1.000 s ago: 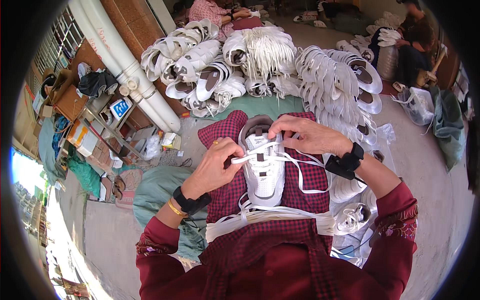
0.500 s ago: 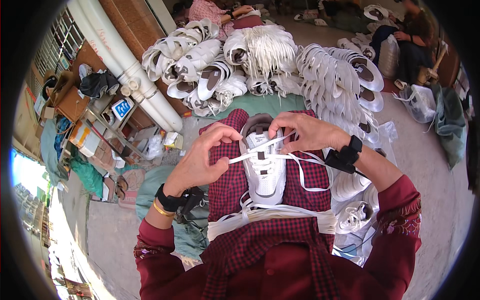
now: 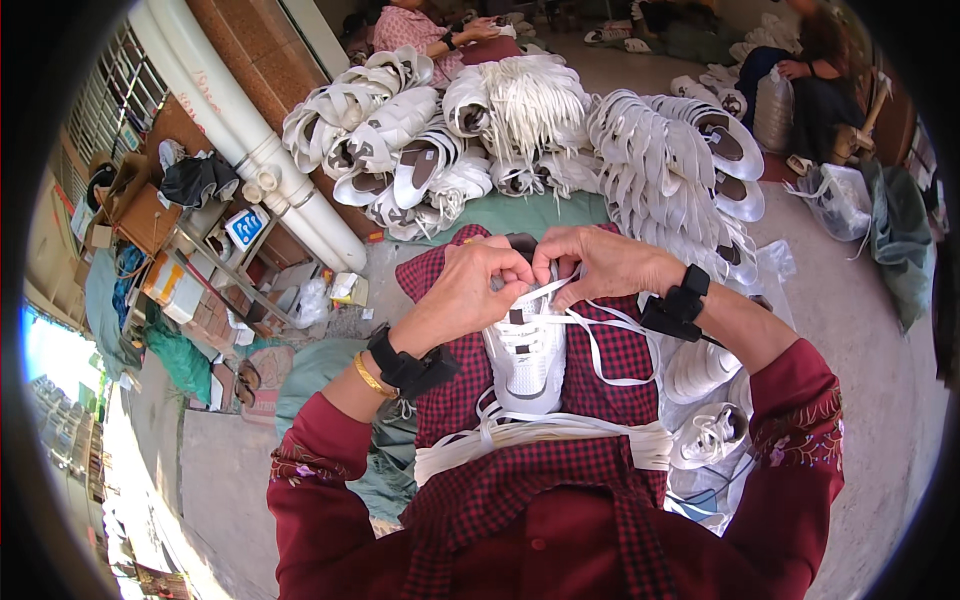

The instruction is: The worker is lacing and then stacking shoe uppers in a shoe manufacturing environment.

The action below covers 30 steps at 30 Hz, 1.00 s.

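Observation:
A white sneaker rests on my lap on a red-and-black checked apron, its toe toward me. Over the upper end of its tongue, my left hand is closed in a pinch on the white shoelace. Close beside it, my right hand pinches the lace too, thumb and forefinger together. A loose length of shoelace loops down to the right of the shoe. My fingers hide most of the shoe's opening. Across my lap below the toe lies a bundle of white laces.
Stacks of white shoes stand ahead on a green cloth. More white sneakers lie by my right side. A cluttered shelf and white pipes are at left. Two people sit farther back, one in a pink top.
My left hand has moved right and up, from holding a lace end out at the left to the shoe's opening. Both hands are now almost touching. My right hand has shifted slightly left.

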Motion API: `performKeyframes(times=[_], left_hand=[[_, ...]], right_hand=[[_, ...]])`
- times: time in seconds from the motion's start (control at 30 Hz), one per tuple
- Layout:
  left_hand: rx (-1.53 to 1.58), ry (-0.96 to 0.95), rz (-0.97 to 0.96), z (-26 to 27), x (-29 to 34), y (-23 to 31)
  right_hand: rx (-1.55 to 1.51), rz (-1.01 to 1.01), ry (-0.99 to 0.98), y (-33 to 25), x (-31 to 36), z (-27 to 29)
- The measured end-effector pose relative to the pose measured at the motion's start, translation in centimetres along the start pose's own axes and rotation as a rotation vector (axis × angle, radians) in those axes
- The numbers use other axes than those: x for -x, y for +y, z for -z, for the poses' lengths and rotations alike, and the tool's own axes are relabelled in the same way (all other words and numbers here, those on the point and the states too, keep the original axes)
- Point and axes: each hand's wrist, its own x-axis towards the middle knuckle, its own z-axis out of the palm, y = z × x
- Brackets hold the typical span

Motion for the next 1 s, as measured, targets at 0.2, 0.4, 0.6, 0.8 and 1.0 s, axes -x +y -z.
performKeyframes(times=[0.2, 0.4, 0.6, 0.8, 1.0], left_hand=[[-0.049, -0.028, -0.072, -0.2, -0.1, -0.6], [-0.066, -0.074, -0.075, -0.4, -0.1, 0.1], [-0.104, -0.104, -0.04, -1.3, 0.0, 0.2], [-0.463, 0.084, -0.143, 3.5, 0.7, 0.4], [-0.7, 0.291, 0.238, 14.3, 7.3, -9.0]], right_hand=[[-0.024, 0.042, 0.033, 0.2, 0.1, -0.1], [-0.034, 0.09, 0.071, 0.6, 0.2, -0.4], [0.011, 0.106, 0.098, 0.5, 0.4, -0.9], [0.016, 0.124, 0.158, 1.1, 0.6, -1.4], [-0.097, 0.117, 0.196, 1.1, 0.7, -1.7]])
